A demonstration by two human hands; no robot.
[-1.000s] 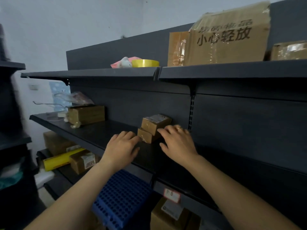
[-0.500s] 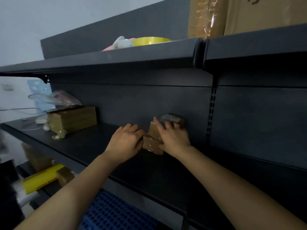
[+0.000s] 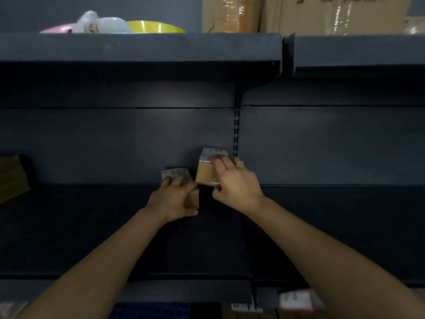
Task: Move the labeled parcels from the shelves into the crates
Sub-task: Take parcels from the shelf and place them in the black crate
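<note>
Dark metal shelving (image 3: 207, 238) fills your view, with big cardboard boxes (image 3: 299, 14) and a yellow tape roll (image 3: 156, 27) on the tier above. Your left hand (image 3: 174, 199) clasps one small labeled parcel (image 3: 176, 174) low at the shelf's back. Your right hand (image 3: 234, 180) grips a second labeled parcel (image 3: 205, 169), raised just beside the first, near the slotted upright (image 3: 236, 132).

I see dark grey shelving (image 3: 138, 49), two tan cardboard parcels (image 3: 205, 173) with white printed labels at frame centre, a yellow bowl (image 3: 156, 27) and pink item (image 3: 59, 28) upper left, brown taped cartons (image 3: 299, 14) upper right, a blue perforated crate (image 3: 149, 310) bottom centre.
</note>
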